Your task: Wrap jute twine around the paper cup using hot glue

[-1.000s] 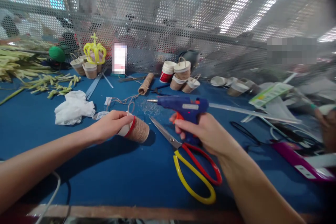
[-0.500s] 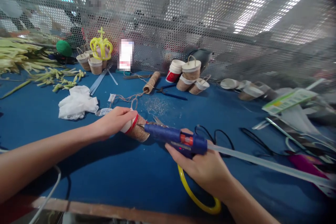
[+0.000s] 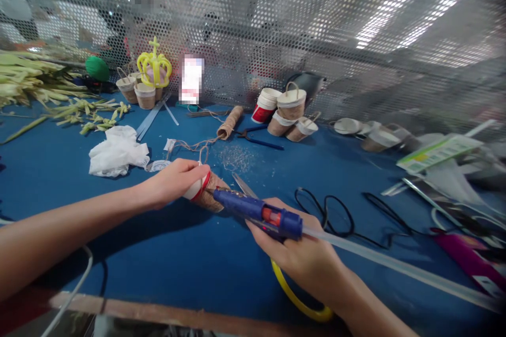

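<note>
My left hand [image 3: 176,183] is closed around a small twine-wrapped cup [image 3: 209,200] with a white rim and a red band, tilted on its side. A thin twine handle sticks up behind the fingers. In my right hand [image 3: 292,247] is a blue glue gun [image 3: 241,204], with a long translucent glue stick [image 3: 375,253] coming out of its back. Its nozzle meets the cup's wrapped side near the red band. Beneath the gun and hand, scissors show a metal blade [image 3: 244,185] and a yellow handle [image 3: 298,295]; whether the hand touches them I cannot tell.
Behind the cup lie a twine roll [image 3: 230,122], pliers [image 3: 261,139] and white cloth [image 3: 117,151]. Small cups [image 3: 291,108] stack by the perforated screen [image 3: 237,26]. A yellow crown [image 3: 155,66] and pale dried leaves [image 3: 35,81] are at left. Black cable [image 3: 326,210] runs at right.
The glue gun has shifted slightly left and its back end has dropped a little. Its nozzle now sits further along the cup. My left hand keeps its hold, and the view has shifted slightly.
</note>
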Demonstrator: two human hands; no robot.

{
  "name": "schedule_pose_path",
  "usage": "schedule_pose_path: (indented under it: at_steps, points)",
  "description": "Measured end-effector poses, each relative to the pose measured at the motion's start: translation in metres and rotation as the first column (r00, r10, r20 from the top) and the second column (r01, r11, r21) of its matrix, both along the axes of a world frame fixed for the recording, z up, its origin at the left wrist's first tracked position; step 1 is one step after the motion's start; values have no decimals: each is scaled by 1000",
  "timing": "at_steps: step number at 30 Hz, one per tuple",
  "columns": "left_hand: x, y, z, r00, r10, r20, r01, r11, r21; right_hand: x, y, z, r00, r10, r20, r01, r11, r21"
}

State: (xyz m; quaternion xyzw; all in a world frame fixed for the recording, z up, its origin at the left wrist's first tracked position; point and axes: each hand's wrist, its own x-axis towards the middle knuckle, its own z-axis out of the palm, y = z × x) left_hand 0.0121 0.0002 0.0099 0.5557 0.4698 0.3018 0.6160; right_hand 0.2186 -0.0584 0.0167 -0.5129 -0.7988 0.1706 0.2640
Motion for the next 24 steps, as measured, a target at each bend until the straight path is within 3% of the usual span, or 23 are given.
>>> schedule_pose_path:
  at_steps: [4, 9, 24]
  points:
    - [0, 0, 0, 1000, 16, -3, -16, 1000, 3, 1, -1, 1, 1000, 0, 13, 0, 1000, 15]
    - [0, 1, -2, 1000, 10, -23, -9, 1000, 27, 1, -2, 0, 999, 25, 29, -23, 998, -57]
    - [1, 0, -2, 1000, 13, -3, -13, 1000, 12, -3, -7, 3, 1000, 2, 15, -2, 1000, -22]
